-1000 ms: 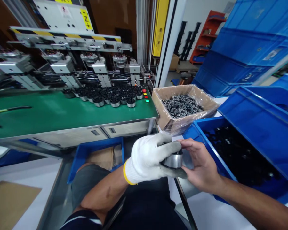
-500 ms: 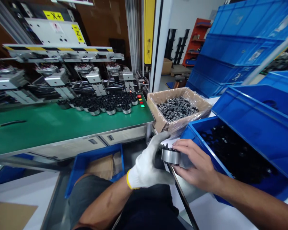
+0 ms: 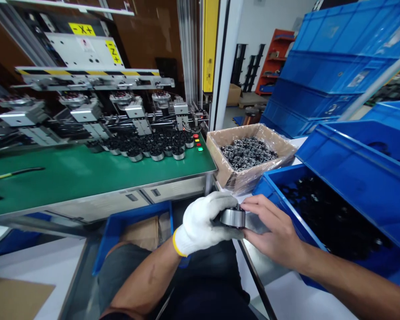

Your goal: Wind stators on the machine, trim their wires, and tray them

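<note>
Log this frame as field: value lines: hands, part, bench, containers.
left hand: white-gloved, gripping the metal-sided part from its left
right hand: bare, at its right side
part state: between both hands
green bench: cluster of similar parts, hand tool at left
carton: clear plastic around it, ring-shaped pieces inside
blue bin: black pieces inside

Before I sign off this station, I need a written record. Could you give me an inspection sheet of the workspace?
Surface: green table, metal rings with black tops grouped toward its right end.
Job's things: one metal ring between the hands; open cardboard box of ring-shaped parts; blue bin of black parts.
Clutter: pliers on the table's left part.
Grip: gloved left hand around the ring's left side; bare right hand fingering its right.
Cables: dark lines among the machine's clamps; cables or rods, cannot tell.
Surroundings: machine, stacked crates, orange shelf.
</note>
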A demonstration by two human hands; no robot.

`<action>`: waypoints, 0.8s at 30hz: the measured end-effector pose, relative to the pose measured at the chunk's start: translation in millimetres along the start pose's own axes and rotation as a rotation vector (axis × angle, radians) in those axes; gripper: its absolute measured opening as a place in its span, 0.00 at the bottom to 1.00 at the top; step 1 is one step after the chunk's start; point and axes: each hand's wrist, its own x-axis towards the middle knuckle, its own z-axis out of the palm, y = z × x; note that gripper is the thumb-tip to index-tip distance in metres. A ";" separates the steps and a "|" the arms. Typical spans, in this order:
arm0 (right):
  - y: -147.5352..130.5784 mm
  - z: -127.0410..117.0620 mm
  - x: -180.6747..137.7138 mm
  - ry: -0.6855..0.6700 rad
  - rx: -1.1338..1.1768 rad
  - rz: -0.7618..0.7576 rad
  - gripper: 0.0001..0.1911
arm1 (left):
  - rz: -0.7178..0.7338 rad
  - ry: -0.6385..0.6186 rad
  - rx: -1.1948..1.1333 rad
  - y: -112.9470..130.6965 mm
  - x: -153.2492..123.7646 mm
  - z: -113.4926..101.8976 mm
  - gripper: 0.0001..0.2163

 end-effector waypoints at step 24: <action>22.3 8.8 -8.3 -0.115 -0.178 -0.190 0.11 | -1.020 0.533 1.000 -125.6 -43.3 -197.1 0.22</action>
